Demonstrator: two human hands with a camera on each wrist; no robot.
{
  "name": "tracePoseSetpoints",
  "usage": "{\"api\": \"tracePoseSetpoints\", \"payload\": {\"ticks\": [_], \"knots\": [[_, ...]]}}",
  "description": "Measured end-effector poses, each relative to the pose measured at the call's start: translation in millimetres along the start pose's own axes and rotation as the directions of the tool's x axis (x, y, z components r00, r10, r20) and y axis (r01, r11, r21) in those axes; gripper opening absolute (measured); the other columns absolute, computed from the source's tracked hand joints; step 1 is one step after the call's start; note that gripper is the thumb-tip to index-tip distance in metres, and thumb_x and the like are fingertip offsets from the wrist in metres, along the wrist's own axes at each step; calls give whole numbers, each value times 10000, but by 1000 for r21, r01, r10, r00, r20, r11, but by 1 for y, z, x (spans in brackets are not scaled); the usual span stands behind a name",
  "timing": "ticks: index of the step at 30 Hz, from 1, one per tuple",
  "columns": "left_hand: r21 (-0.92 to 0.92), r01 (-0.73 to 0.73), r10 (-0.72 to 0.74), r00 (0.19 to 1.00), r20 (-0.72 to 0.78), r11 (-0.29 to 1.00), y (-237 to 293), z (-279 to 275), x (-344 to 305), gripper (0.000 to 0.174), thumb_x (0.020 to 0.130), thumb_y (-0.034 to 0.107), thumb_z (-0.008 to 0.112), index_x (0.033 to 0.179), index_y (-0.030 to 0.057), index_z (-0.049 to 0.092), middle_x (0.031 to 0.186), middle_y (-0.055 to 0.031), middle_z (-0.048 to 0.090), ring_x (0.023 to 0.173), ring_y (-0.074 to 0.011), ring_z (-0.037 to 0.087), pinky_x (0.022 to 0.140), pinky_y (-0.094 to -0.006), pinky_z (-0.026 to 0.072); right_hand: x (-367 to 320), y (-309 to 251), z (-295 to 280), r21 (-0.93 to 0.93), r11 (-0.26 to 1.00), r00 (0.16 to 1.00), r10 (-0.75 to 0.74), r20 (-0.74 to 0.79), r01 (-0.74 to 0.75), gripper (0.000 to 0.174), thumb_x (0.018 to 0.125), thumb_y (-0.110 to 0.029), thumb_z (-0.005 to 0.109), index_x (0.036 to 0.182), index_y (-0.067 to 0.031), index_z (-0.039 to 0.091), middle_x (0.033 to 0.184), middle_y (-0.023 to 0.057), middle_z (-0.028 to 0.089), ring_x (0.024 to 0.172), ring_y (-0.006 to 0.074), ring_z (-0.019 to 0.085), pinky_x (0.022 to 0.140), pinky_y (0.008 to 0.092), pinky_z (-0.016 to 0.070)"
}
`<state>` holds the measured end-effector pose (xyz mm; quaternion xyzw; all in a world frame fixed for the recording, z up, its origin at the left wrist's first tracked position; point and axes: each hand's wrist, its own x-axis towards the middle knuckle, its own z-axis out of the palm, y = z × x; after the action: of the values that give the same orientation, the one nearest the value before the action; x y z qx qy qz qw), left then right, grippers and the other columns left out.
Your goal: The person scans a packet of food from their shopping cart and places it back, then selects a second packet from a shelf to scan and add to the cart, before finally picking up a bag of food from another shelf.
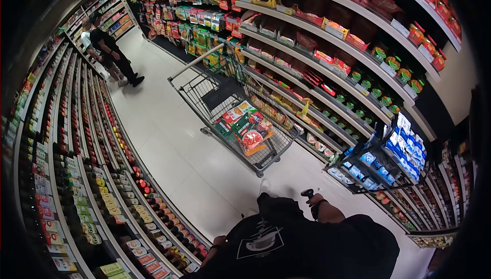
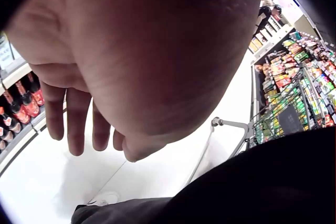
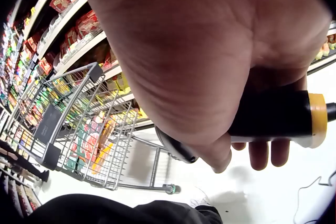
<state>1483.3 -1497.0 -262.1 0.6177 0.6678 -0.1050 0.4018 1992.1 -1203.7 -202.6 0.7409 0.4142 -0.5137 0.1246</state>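
Observation:
My right hand (image 3: 210,61) grips a dark, bottle-shaped thing (image 3: 275,116) with a yellow band and a narrow black tip at one end; its exact kind I cannot tell. In the head view this right hand (image 1: 317,200) is low beside my body, the thing's black rounded end showing past the fingers. My left hand (image 2: 131,61) hangs with loose, slightly bent fingers over the floor, holding nothing. Only a little of the left hand (image 1: 220,239) shows in the head view. Ahead stands a wire shopping cart (image 1: 279,143) with several red and green food packs (image 1: 250,130) inside.
Long shelves of bottles and jars (image 1: 102,187) line the left side. Shelves of packets and cups (image 1: 327,59) run along the right, with a wire rack of blue-and-white packs (image 1: 406,143) near me. Two people (image 1: 110,48) stand farther down the aisle on the pale floor (image 1: 148,120).

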Motion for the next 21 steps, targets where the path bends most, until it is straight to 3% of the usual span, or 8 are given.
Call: {"api": "tracePoseSetpoints", "payload": {"ticks": [8,12,13,14,15,18,19,21], "knots": [[-49,193,-190,980,58,980,-20,-101,40,203,782,281,592,891,121,656,906,-105,658,840,-242,629,726,-368,493,74,-122,-19,123,991,978,-30,-205,56,205,705,-127,607,838,13,675,762,150,667,707,237,659,674,340,507],[282,-31,63,992,-108,959,-36,-197,88,158,759,227,607,809,77,621,852,-113,652,751,-261,630,683,-384,494,69,-145,-43,109,991,975,-56,-216,81,198,701,-115,581,825,10,673,756,156,660,711,246,657,677,333,503],[-125,168,-185,973,-135,978,-36,-220,112,206,778,207,609,926,67,635,858,-104,664,730,-238,636,674,-349,500,67,-143,-48,144,988,983,-34,-180,60,201,701,-120,581,825,11,669,742,151,657,703,241,656,673,330,501],[-413,158,-289,916,-278,897,-54,-224,144,272,796,211,617,1005,38,636,877,-99,674,710,-211,636,683,-320,500,67,-141,-52,177,983,990,-13,-143,39,204,700,-125,582,825,12,666,729,146,653,694,236,654,670,328,499],[-684,289,-539,823,-181,670,-5,-270,145,341,816,235,603,1075,15,614,920,-108,673,769,-198,638,725,-310,499,70,-133,-53,218,976,993,15,-121,12,206,702,-120,580,829,22,658,707,135,647,679,221,650,659,324,496],[-454,135,-377,781,-499,881,57,-345,173,359,791,187,619,1101,8,590,1040,-205,615,981,-312,597,868,-362,461,83,-99,-48,366,928,990,112,-80,-76,181,727,-111,603,835,25,655,690,126,646,637,220,646,603,341,499],[-573,63,-383,803,-457,817,76,-365,183,423,785,151,613,1168,-6,525,1186,-240,517,1084,-364,522,940,-379,415,85,-82,-46,379,922,989,119,-85,-79,185,731,-117,615,839,28,654,689,126,646,630,221,645,593,345,500],[-243,-18,-166,677,-717,970,102,-387,201,493,765,101,594,1227,6,450,1345,-243,340,1246,-371,336,1024,-409,321,58,-70,-56,358,930,985,134,-110,-87,201,734,-134,642,836,38,653,692,125,647,615,218,643,579,348,501]]}}
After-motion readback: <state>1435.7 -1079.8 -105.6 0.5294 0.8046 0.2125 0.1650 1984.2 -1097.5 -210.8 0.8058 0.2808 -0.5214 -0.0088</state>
